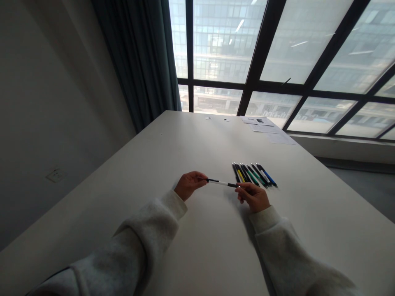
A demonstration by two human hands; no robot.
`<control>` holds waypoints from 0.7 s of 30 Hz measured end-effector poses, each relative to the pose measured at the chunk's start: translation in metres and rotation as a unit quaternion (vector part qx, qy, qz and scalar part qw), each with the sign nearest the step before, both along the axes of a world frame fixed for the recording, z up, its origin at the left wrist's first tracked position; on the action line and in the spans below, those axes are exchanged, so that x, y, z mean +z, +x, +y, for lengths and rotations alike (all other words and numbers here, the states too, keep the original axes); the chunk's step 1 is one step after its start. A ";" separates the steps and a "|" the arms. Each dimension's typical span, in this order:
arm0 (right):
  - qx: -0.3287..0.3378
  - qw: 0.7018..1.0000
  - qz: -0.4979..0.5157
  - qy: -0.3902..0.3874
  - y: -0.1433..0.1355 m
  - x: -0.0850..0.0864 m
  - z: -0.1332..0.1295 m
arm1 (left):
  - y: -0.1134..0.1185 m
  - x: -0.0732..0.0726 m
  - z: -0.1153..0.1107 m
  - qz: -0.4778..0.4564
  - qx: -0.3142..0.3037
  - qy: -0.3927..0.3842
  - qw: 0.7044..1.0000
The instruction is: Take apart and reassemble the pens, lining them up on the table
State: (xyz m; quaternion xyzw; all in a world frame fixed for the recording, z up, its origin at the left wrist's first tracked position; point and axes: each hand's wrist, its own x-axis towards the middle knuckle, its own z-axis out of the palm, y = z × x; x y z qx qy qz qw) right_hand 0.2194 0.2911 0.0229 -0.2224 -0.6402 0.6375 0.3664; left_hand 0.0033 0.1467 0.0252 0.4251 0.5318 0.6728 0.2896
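Observation:
A slim pen point(222, 183), black at both ends and white along the middle, is stretched between my two hands above the table. My left hand point(191, 183) pinches its black clip end between thumb and fingers. At the opposite end, my right hand point(253, 196) closes its fingertips on the dark grip. Just beyond my right hand lies a row of several pens point(250, 175), mostly black, with yellow, green, white and blue parts showing. They rest side by side, slanting across the table.
The white table point(197, 246) reaches away toward a large black-framed window point(247, 86). Printed papers point(265, 128) lie at its far right, and two small white pieces sit by the far edge. A dark curtain point(145, 61) hangs at the left, beside a wall socket point(55, 175).

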 end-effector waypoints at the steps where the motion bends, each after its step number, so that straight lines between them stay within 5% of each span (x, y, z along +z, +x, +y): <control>1: 0.001 1.000 -0.001 0.001 0.000 0.000 0.000 | 0.002 0.001 -0.001 0.069 0.016 0.006 0.997; 3: -0.001 1.000 -0.001 -0.001 0.001 0.001 0.000 | 0.008 0.005 -0.004 0.247 0.067 0.030 0.966; 6: 0.000 1.000 -0.004 -0.010 0.002 0.003 -0.001 | 0.023 0.011 -0.006 0.479 0.121 0.051 0.868; 11: 0.041 0.999 -0.013 -0.021 -0.002 0.005 -0.011 | 0.047 0.014 -0.006 0.640 0.107 0.036 0.760; 14: 0.077 0.996 -0.032 -0.023 -0.004 0.005 -0.018 | 0.051 0.011 -0.005 0.666 0.092 0.029 0.739; 21: 0.091 0.990 -0.105 0.033 -0.003 0.003 -0.020 | 0.053 0.009 -0.007 0.658 0.067 -0.026 0.750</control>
